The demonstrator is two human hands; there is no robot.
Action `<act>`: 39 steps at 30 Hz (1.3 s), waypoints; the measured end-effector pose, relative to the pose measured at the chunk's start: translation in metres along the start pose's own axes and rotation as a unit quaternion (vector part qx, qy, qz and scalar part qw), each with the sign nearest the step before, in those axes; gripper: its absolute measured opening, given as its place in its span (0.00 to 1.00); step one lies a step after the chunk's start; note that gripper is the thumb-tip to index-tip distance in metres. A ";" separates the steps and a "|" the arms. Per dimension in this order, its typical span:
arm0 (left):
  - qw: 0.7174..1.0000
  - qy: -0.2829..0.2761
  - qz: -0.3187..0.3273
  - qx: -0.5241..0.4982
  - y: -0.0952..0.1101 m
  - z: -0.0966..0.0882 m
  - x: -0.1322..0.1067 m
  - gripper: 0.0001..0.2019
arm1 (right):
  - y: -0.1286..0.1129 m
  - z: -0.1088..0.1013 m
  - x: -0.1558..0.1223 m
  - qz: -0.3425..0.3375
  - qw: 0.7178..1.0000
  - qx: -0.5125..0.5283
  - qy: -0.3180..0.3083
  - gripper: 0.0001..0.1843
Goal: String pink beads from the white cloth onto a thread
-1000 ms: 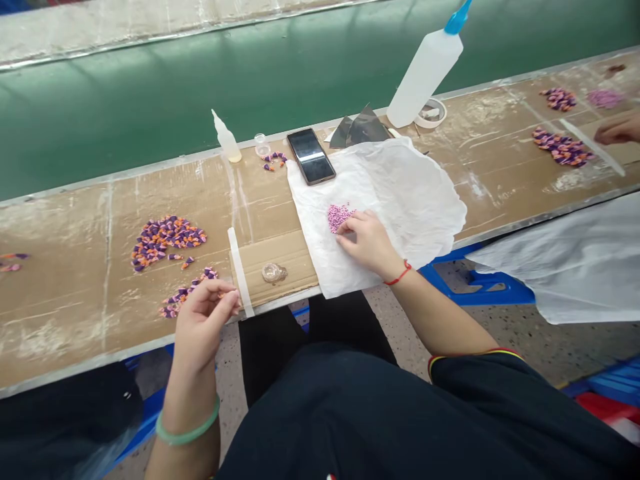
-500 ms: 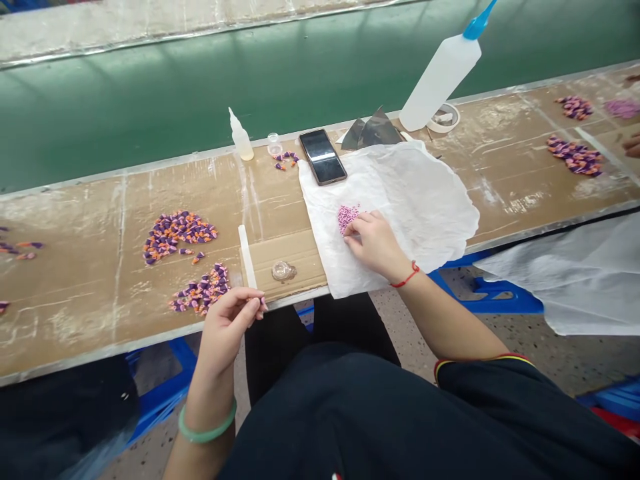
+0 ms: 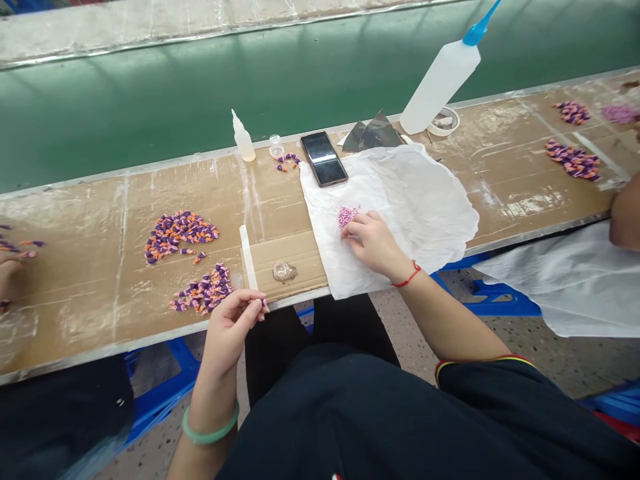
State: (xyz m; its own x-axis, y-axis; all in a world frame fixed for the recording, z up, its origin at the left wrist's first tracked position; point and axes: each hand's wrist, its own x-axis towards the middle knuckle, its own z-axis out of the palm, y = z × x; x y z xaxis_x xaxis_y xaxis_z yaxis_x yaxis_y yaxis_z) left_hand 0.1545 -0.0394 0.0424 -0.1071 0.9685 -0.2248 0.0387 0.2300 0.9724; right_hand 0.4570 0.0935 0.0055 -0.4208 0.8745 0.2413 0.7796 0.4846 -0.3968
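Note:
My right hand (image 3: 373, 243) rests on a crumpled white tissue sheet (image 3: 415, 213), its curled fingertips at the edge of a small heap of pink granules (image 3: 348, 215). Whether those fingers hold any grains is too small to tell. My left hand (image 3: 230, 327) is raised at the bench's front edge, thumb and fingers pinched on a tiny purple piece (image 3: 263, 303). Just beyond it lies a pile of purple-and-orange pieces (image 3: 203, 290), with a larger pile (image 3: 180, 235) farther left. A strip of white plastic (image 3: 248, 257) stands near my left fingertips.
A phone (image 3: 324, 159), glue bottles (image 3: 440, 85) and a clear blob on cardboard (image 3: 284, 271) sit on the long cardboard-covered bench (image 3: 120, 280). A co-worker's hand (image 3: 7, 280) shows at left, an arm (image 3: 626, 213) at right, beside more piles.
The view has shifted slightly. My left hand has moved a little right and its pinch is tighter. A co-worker's hand has entered at the left, and an arm has moved in at the right.

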 end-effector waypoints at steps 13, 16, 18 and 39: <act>0.999 0.015 -0.011 -0.026 -0.012 -0.001 -0.004 0.12 | 0.001 0.008 -0.001 0.011 0.999 0.018 0.041 0.06; 0.999 0.019 -0.016 -0.030 -0.013 -0.002 -0.005 0.12 | 0.000 0.009 -0.001 0.006 0.999 0.014 0.034 0.07; 0.999 0.021 -0.021 -0.033 -0.014 -0.002 -0.005 0.12 | 0.000 0.008 -0.001 -0.002 1.000 0.012 0.025 0.07; 1.000 0.007 -0.001 0.010 -0.014 0.003 -0.010 0.10 | -0.012 0.011 0.002 0.007 0.989 -0.132 -0.063 0.07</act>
State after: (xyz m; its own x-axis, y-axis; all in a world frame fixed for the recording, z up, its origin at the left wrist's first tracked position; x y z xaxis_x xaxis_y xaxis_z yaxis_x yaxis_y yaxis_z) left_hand 0.1577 -0.0515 0.0313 -0.1218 0.9664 -0.2265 0.0582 0.2347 0.9703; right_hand 0.4419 0.0900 0.0011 -0.4508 0.8847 0.1187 0.8726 0.4647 -0.1501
